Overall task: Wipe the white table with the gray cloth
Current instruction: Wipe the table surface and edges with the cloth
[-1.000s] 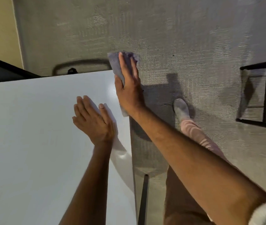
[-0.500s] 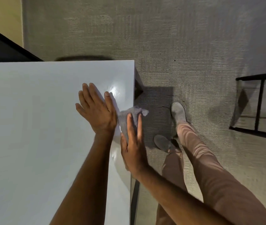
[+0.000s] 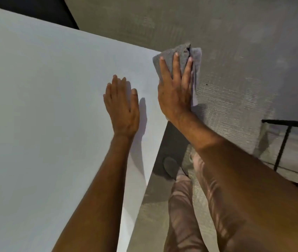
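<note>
The white table (image 3: pixel 44 106) fills the left of the head view, its right edge running down the middle. My right hand (image 3: pixel 175 88) lies flat on the gray cloth (image 3: pixel 179 53) at the table's far right corner. The cloth hangs partly past the edge over the floor. My left hand (image 3: pixel 122 106) rests flat on the tabletop just left of it, fingers together, holding nothing.
Gray carpet (image 3: pixel 235 51) lies right of and beyond the table. My legs in pinkish trousers (image 3: pixel 186 206) and a gray shoe (image 3: pixel 171 166) stand beside the table's right edge. A black metal frame (image 3: pixel 282 146) sits at the right. Dark furniture (image 3: pixel 35 8) borders the far left.
My right hand slid the cloth from near my body forward along the right edge to the far corner. The left hand stayed flat on the table. The camera tilted.
</note>
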Motion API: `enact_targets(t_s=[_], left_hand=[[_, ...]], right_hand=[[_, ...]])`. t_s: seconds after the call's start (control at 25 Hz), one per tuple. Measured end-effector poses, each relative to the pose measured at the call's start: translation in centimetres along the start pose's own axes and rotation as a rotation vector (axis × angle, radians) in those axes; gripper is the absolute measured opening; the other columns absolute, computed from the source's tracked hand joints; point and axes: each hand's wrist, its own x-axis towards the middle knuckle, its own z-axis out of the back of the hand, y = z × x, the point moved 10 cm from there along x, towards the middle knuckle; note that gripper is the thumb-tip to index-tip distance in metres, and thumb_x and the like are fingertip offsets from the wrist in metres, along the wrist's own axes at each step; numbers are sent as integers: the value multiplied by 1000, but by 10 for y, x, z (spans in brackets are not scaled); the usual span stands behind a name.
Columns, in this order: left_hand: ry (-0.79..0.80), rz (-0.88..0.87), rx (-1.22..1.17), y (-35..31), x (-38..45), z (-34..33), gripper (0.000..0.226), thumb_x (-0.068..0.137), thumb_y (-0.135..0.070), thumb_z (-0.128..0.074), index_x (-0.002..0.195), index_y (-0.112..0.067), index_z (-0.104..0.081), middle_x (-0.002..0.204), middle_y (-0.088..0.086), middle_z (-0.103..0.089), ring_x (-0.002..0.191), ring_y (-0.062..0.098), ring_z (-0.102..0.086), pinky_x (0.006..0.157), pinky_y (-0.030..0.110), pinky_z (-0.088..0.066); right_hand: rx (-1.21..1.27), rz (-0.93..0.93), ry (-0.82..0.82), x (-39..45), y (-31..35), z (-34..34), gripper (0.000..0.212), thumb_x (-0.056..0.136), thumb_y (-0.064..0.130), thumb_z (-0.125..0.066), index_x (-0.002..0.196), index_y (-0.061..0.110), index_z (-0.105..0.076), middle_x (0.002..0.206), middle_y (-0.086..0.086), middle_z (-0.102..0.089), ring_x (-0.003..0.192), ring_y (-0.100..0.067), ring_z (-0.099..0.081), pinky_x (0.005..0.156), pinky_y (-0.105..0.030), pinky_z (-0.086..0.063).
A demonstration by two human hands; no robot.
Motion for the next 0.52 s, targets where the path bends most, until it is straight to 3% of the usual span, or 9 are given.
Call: enact_targets(t_s=[0.12,0.24,0.4,0.52], left_hand=[[-71,232,30,72,-50,34,68,108,-54,-21,159,-14,-40,172,8,-29,161,31,-23,131,55,-12],[-90,409,101,127,-96,53,61,109,-42,-28,160,-11,-37,173,11,-26,160,34,-23,129,59,-11],[-100,456,56,143,-112,57,59,110,-38,-26,160,-8,-37,172,12,-29,159,33,-25,131,55,-13],[-96,451,92,144,-110,56,58,109,-38,-27,156,-7,-43,169,13,-36,157,35,-30,128,57,-19]], right_hand=[[-74,187,33,-64,27,-12,68,111,31,-42,171,27,-10,179,-13,-8,165,-44,-4,133,-61,-9],[-76,378,43,-156,57,-27,73,106,32,-54,170,26,-19,177,-13,-20,164,-42,-13,134,-59,-12],[0,702,51,-269,83,-37,68,95,20,-64,160,27,-45,166,-4,-45,158,-31,-35,130,-52,-27],[-50,890,141,-250,88,-40,70,97,32,-58,164,27,-40,170,1,-41,162,-27,-29,134,-51,-18]])
